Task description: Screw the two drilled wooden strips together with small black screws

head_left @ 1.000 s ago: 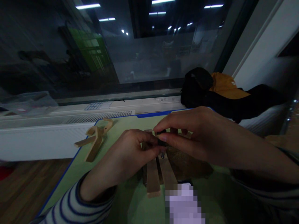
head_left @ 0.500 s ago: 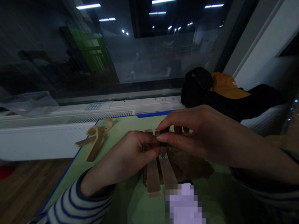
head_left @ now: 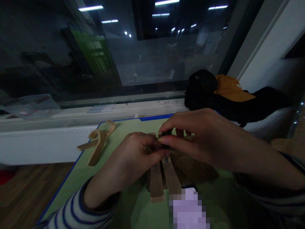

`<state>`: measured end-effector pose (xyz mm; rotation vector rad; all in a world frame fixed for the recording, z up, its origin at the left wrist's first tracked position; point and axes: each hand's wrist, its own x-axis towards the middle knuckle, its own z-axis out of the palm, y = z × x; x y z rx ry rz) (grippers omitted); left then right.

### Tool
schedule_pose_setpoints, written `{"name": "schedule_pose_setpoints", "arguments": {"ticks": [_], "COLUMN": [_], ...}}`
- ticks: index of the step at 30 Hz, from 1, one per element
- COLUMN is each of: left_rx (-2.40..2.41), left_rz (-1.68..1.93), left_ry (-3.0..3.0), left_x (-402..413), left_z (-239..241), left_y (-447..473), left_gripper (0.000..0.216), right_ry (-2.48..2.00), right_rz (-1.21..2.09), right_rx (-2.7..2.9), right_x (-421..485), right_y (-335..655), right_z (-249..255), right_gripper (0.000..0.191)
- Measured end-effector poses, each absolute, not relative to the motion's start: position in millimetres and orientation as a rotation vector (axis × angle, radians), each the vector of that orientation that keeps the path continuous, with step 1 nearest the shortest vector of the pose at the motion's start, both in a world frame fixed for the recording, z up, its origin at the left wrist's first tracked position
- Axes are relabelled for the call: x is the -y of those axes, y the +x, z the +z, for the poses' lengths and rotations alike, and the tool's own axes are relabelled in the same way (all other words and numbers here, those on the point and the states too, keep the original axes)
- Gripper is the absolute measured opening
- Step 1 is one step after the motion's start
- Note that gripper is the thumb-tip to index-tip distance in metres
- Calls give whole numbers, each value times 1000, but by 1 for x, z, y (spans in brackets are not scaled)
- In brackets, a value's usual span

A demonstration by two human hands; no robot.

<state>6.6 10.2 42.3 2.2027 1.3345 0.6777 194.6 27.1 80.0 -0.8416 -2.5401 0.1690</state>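
My left hand (head_left: 128,159) and my right hand (head_left: 200,136) meet over a pair of wooden slats (head_left: 157,181) that lie on a green mat (head_left: 133,203). The left fingers pinch the top of the slats. Thumb and forefinger of the right hand pinch a small dark part (head_left: 166,142) at the same spot, with a small metal piece showing just under it. What the part is I cannot make out in the dim light.
Loose wooden pieces (head_left: 97,144) lie at the mat's far left corner. A white radiator and sill (head_left: 47,140) run behind, under a dark window. A black bag with an orange cap (head_left: 228,89) sits at the right. A blurred-out patch (head_left: 189,210) lies near me.
Both hands stay on the slats; the right fingers have shifted slightly on the small dark part.
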Motion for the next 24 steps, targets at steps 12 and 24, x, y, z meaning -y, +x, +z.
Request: {"name": "schedule_pose_setpoints", "arguments": {"ticks": [12, 24], "left_rx": [-1295, -1271], "left_rz": [687, 653], "left_ry": [2148, 2022], "left_x": [-9, -10], "left_z": [44, 40], "left_y": [9, 8], "left_gripper": [17, 17], "right_ry": [-719, -770], "right_rz": [324, 187], "right_rx": [2542, 2545], "right_x": [-29, -28], "right_y": [191, 192], "right_z": [77, 74], "right_gripper": [17, 18]}}
